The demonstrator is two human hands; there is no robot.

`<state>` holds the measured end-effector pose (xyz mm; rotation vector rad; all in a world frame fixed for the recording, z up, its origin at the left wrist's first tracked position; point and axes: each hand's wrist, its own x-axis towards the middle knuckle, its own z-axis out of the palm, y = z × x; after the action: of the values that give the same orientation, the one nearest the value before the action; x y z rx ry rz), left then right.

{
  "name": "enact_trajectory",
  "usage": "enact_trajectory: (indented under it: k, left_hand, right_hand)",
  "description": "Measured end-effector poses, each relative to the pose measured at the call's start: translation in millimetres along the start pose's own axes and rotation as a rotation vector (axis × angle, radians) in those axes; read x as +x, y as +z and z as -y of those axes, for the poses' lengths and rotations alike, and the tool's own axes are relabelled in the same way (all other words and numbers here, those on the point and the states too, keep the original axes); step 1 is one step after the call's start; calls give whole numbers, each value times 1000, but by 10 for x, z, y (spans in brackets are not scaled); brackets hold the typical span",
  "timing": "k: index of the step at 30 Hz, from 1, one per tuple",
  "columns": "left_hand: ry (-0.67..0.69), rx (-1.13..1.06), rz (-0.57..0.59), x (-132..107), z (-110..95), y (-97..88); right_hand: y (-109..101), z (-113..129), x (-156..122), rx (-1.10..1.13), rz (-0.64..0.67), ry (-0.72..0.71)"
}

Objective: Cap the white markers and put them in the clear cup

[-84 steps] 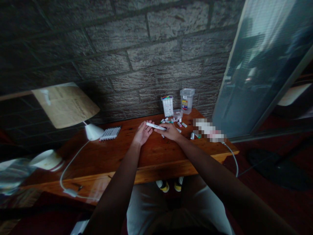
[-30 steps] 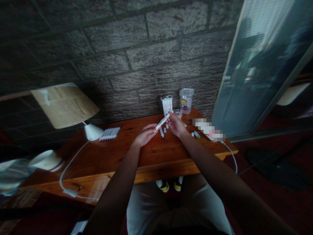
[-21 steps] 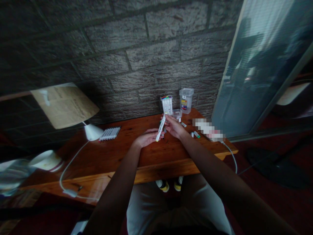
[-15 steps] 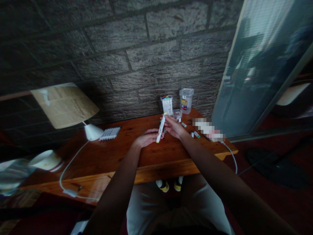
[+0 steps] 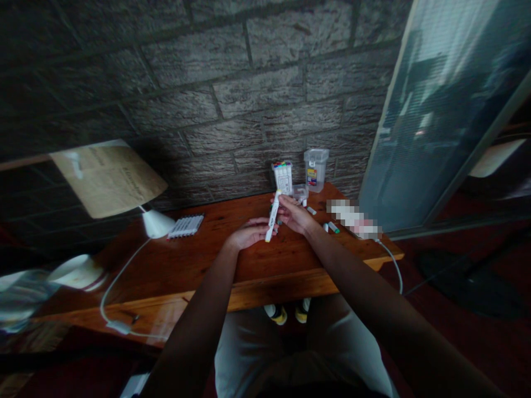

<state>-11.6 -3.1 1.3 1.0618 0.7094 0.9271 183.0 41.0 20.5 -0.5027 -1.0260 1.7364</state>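
Observation:
A white marker with yellowish ends [image 5: 272, 217] is held above the table between my two hands, tilted with its top leaning right. My left hand [image 5: 250, 233] has its fingers closed on the lower end. Around the upper end, my right hand [image 5: 292, 213] grips it with thumb and fingers. Small green-tipped pieces show partly behind my fingers. Beyond my right hand stands a clear case of white markers with coloured ends [image 5: 283, 178]. A row of markers [image 5: 186, 225] lies on the table to the left.
A clear lidded container [image 5: 316, 169] stands by the brick wall, with a small clear lid [image 5: 300, 192] before it. Loose caps [image 5: 334, 227] lie right on the wooden table [image 5: 215, 260]. At left are a lamp [image 5: 157, 224], its cord and a white bowl [image 5: 78, 272].
Almost nothing differs. The marker and both hands keep the same place and grip, and the view has shifted very slightly.

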Motion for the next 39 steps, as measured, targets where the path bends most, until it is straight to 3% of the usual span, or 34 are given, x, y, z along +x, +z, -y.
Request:
enact_trajectory:
  k: [6, 10, 14, 16, 20, 23, 29, 35, 39]
  left_hand:
    - [32, -67, -94, 61, 22, 39]
    - [160, -154, -342, 102, -26, 34]
    - [247, -226, -530, 102, -100, 0]
    - [258, -243, -529, 91, -120, -5]
    - [252, -230, -483, 81, -120, 5]
    - [255, -232, -486, 86, -108, 2]
    - [217, -230, -479, 90, -110, -10]
    - [210, -238, -484, 86, -127, 26]
    - [208, -239, -494, 108, -104, 19]
  right_hand:
    - [5, -29, 14, -92, -32, -79]
    - [-104, 85, 145, -67, -241, -281]
    - [-242, 556, 387, -190, -526, -582]
    - [-268, 864, 520, -360, -558, -714]
    - [-247, 1328, 756, -632, -610, -845]
    - [-243, 1429, 864, -805, -613, -847]
    - [-369, 1328, 944, -1078, -593, -739]
    - [-397, 1275, 908, -1081, -608, -682]
    - [-361, 1300, 884, -1092, -601, -723]
